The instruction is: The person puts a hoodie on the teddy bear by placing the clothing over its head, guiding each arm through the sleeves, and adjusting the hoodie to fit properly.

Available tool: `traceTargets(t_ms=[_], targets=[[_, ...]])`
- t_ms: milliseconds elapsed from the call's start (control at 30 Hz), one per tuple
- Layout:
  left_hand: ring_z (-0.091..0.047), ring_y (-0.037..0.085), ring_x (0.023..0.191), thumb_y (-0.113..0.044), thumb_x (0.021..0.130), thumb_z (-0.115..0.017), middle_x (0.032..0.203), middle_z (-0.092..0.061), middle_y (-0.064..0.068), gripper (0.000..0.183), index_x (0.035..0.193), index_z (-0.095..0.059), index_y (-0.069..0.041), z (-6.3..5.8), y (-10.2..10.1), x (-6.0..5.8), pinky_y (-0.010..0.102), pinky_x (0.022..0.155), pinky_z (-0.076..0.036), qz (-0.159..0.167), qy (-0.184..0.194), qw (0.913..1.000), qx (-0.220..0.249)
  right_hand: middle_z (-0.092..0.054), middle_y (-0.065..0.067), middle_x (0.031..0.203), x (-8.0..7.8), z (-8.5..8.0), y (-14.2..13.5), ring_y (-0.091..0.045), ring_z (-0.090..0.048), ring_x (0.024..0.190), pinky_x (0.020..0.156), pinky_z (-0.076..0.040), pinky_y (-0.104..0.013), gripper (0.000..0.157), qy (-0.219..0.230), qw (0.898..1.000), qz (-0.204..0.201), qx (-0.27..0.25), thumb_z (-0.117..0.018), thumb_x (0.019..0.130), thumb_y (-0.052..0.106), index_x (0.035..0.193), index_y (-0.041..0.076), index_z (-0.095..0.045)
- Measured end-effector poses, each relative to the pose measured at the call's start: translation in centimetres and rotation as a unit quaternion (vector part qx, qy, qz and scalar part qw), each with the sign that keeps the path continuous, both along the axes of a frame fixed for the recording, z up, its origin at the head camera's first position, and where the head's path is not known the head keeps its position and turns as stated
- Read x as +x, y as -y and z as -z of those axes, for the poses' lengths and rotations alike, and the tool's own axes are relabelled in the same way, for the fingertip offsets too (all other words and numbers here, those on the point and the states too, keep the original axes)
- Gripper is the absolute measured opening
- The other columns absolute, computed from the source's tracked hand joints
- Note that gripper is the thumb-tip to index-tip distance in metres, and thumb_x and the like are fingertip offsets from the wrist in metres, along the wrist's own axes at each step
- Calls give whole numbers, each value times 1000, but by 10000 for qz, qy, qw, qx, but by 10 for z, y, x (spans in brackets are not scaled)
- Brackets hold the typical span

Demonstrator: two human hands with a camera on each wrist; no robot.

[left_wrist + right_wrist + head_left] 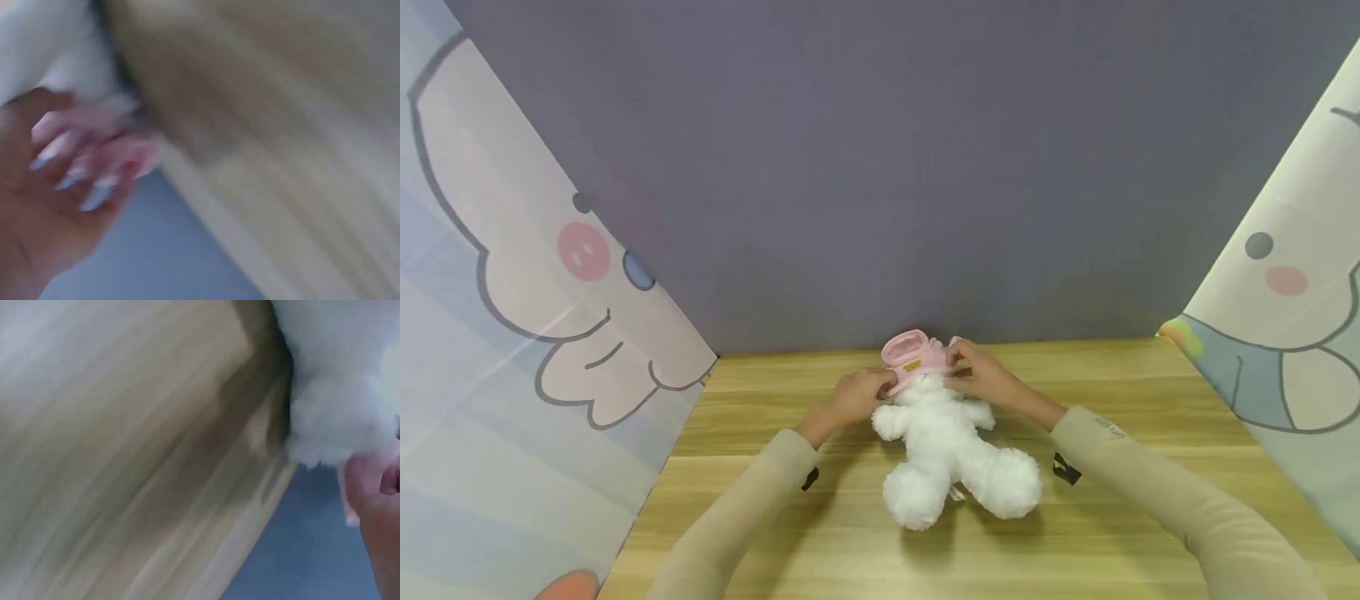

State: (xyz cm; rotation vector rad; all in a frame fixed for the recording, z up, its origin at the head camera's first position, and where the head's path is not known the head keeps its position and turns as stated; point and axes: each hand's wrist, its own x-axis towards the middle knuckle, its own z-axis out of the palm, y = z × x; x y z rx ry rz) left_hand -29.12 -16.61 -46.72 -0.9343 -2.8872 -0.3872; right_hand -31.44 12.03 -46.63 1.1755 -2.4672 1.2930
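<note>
A fluffy white plush toy (942,433) lies on the table with its legs toward me and its head at the far end. Over that head sits a pink hat (931,358) with a yellow mark on its front and a rounded, ear-like loop on top. My left hand (853,394) pinches the hat's left edge, its fingers curled around the pink cloth (140,153) in the blurred left wrist view. On the other side, my right hand (988,379) grips the hat's right edge. White plush fur (337,387) fills the top right of the right wrist view, beside the right thumb.
The wood-grain table (760,492) ends at a dark grey wall (895,183) just behind the hat. Cartoon-printed panels (535,275) stand at the left and right sides. A black strap piece (1065,468) shows under the right sleeve.
</note>
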Motion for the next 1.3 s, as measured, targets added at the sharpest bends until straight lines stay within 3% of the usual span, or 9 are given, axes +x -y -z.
traceTargets(t_ms=[133,200,267,367,533,700,1000,1167,1300], targets=[[-52,12,70,-19,91,-69,80,-62,-3,6,90,-65,-16,-24,0,4,29,60,-44,-539,1018,9933,128,-60,-13,111,-5,-3,-11,-36,-60,107,89,-56,-49,28,-162,9972,572,460,-77,87,0,110,-2,-61],[-56,16,76,-20,90,-67,90,-66,-1,12,100,-66,-13,-35,-4,8,33,66,-48,-769,1178,9899,196,-64,-11,109,-7,-3,-14,-32,-62,103,87,-56,-49,28,-498,9931,676,820,-78,88,3,112,0,-64],[-57,20,86,-21,90,-67,103,-65,3,24,110,-63,-11,-42,-11,11,37,74,-50,-802,1191,9891,313,-66,-11,110,-10,-1,-15,-30,-65,100,85,-57,-48,28,-559,9932,416,935,-76,90,5,116,2,-66],[-57,25,101,-29,91,-71,118,-59,9,41,123,-56,-7,-46,-23,15,40,86,-51,-580,1081,9916,410,-63,-16,126,-13,-1,-14,-30,-66,105,84,-58,-45,36,-270,9951,-183,931,-71,95,9,129,1,-61],[-56,32,117,-32,92,-75,129,-54,17,54,132,-54,-2,-39,-39,14,43,99,-50,-400,677,9964,325,-42,-23,152,-17,-5,-13,-40,-55,125,91,-55,-52,58,577,9902,-846,952,-69,97,8,148,-3,-44],[-62,29,99,-20,89,-79,118,-58,16,44,124,-58,-2,-30,-42,12,40,87,-54,-394,407,9972,481,-40,-25,154,-22,-8,-15,-41,-53,124,91,-54,-55,68,1066,9794,-1112,1303,-74,92,7,151,-3,-41],[-56,15,77,-10,78,-88,92,-58,3,33,99,-63,-10,-24,-43,12,29,66,-51,-225,-461,9973,531,-61,-7,119,-34,0,-5,-18,-56,99,87,-51,-50,55,485,9864,-1022,1197,-83,84,7,130,2,-54],[-48,12,71,-5,74,-89,80,-48,-3,37,84,-55,-14,-21,-46,15,28,58,-42,-406,-739,9937,739,-61,-3,115,-35,-1,-3,-23,-56,102,98,-45,-51,55,364,9846,-937,1429,-87,80,11,126,7,-59],[-46,13,71,-9,78,-88,80,-44,-3,39,86,-50,-14,-20,-47,14,28,60,-40,-495,-515,9944,773,-63,-7,123,-33,-2,-5,-32,-57,111,106,-38,-56,55,91,9832,-809,1636,-87,80,16,128,6,-61]])
